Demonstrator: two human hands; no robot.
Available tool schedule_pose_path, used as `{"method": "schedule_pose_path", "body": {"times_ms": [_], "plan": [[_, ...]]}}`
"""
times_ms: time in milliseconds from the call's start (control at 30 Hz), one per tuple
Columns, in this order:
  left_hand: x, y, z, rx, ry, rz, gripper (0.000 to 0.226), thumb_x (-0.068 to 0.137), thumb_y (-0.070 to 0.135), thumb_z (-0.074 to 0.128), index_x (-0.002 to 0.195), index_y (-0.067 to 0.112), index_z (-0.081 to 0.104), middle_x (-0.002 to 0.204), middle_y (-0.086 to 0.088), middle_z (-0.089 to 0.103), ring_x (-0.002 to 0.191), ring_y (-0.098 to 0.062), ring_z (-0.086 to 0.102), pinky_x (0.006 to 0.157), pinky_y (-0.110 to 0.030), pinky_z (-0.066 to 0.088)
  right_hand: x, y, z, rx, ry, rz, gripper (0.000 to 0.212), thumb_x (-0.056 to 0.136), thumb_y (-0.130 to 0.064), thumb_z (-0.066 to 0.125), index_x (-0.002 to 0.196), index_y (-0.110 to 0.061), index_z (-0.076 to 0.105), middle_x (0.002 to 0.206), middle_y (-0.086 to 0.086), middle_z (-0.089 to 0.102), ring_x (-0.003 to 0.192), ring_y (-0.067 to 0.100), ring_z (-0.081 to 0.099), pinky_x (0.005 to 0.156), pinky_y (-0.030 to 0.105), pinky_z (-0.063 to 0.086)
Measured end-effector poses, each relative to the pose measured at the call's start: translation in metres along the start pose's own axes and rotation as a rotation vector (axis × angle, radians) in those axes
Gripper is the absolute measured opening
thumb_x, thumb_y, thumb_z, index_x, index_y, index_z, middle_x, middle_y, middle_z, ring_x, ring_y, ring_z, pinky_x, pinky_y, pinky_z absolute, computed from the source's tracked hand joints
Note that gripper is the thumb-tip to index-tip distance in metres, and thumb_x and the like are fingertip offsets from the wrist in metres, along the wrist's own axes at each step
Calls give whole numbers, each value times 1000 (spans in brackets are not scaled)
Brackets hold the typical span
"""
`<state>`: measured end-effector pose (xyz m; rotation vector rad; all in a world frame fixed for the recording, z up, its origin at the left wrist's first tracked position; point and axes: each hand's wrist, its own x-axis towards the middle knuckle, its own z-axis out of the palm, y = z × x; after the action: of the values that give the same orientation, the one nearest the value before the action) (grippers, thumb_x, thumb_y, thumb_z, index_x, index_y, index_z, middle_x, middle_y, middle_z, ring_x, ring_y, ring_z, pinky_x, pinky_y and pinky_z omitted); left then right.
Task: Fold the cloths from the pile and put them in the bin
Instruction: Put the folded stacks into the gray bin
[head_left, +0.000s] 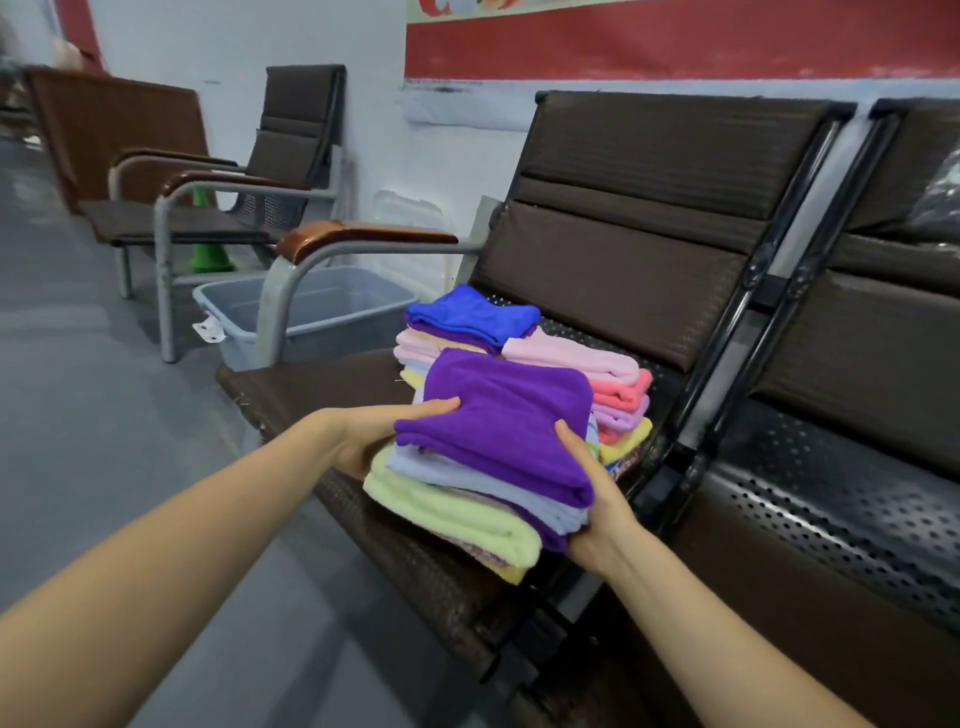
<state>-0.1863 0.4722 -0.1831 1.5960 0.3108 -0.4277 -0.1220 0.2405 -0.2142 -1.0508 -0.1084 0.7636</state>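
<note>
Our left hand (363, 436) and right hand (597, 499) clasp the folded cloth stack (483, 467) between them, purple cloth (509, 415) topmost.

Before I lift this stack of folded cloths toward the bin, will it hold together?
Probably only if supported: the stack looks soft and floppy, its lower layers sagging past both hands. The purple cloth on top may slide if tilted. It likely weighs little.
</note>
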Motion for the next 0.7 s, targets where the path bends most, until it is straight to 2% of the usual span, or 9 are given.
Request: {"method": "schedule_pose_path", "body": {"times_ms": [67, 100, 200, 300, 400, 467, 533, 600, 700], "plan": [[-4, -7, 5, -41, 23, 77, 94, 40, 70, 82, 116, 19, 63, 117, -6, 69, 108, -19, 65, 90, -32, 52, 1, 2, 2, 50, -27, -34, 38, 82, -42, 60, 105, -12, 67, 86, 7, 75, 71, 18, 73, 57, 27, 58], [-7, -11, 6, -73, 47, 114, 88, 47, 69, 81, 117, 20, 63, 117, -5, 69, 108, -19, 65, 92, -32, 51, 2, 3, 5, 70, -31, -45, 40, 79, -41, 62, 108, -13, 67, 90, 6, 75, 73, 18, 73, 57, 27, 58], [-14, -20, 8, -188, 102, 172, 57, 72, 55, 67, 116, 19, 64, 116, -6, 69, 108, -19, 65, 95, -32, 51, 3, 9, 12, 92, -20, -63, 33, 85, -40, 59, 104, -14, 67, 87, 6, 75, 70, 17, 73, 53, 26, 57], [-23, -29, 3, -287, 127, 168, 46, 81, 54, 62, 111, 20, 68, 116, -9, 69, 108, -23, 65, 97, -35, 50, 3, 10, 26, 78, -37, -79, 28, 90, -34, 56, 106, -14, 67, 86, 5, 75, 70, 16, 72, 54, 25, 57], [-31, -36, 1, -394, 179, 233, 49, 79, 57, 65, 114, 22, 65, 115, -8, 69, 103, -21, 67, 85, -32, 56, 6, 5, 42, 60, -94, -107, 26, 85, -26, 57, 107, -15, 66, 89, 6, 75, 73, 16, 72, 61, 26, 59], [-37, -39, -5, -450, 275, 320, 77, 63, 61, 76, 126, 22, 55, 120, -6, 67, 105, -19, 67, 81, -30, 56, 8, 2, 56, 56, -156, -112, 33, 78, -24, 59, 109, -14, 65, 93, 7, 75, 77, 17, 72, 65, 28, 59], [-45, -40, -19, -462, 377, 371, 107, 46, 66, 83, 136, 23, 44, 130, -4, 60, 112, -19, 63, 91, -33, 51, 14, 0, 73, 64, -211, -117, 30, 75, -23, 60, 102, -15, 69, 91, 7, 75, 76, 17, 72, 63, 27, 58], [-56, -38, -33, -454, 405, 426, 102, 51, 66, 79, 137, 24, 44, 131, -3, 59, 113, -18, 62, 95, -34, 49, 23, -2, 89, 89, -270, -134, 22, 66, -23, 72, 86, -17, 78, 87, 6, 75, 73, 16, 72, 59, 26, 57], [-73, -33, -53, -496, 401, 446, 84, 50, 66, 79, 118, 23, 59, 111, -3, 71, 99, -16, 69, 80, -27, 56, 44, -5, 116, 110, -362, -131, 50, 29, -29, 95, 75, -19, 80, 86, 5, 75, 73, 15, 73, 59, 25, 57]]}}
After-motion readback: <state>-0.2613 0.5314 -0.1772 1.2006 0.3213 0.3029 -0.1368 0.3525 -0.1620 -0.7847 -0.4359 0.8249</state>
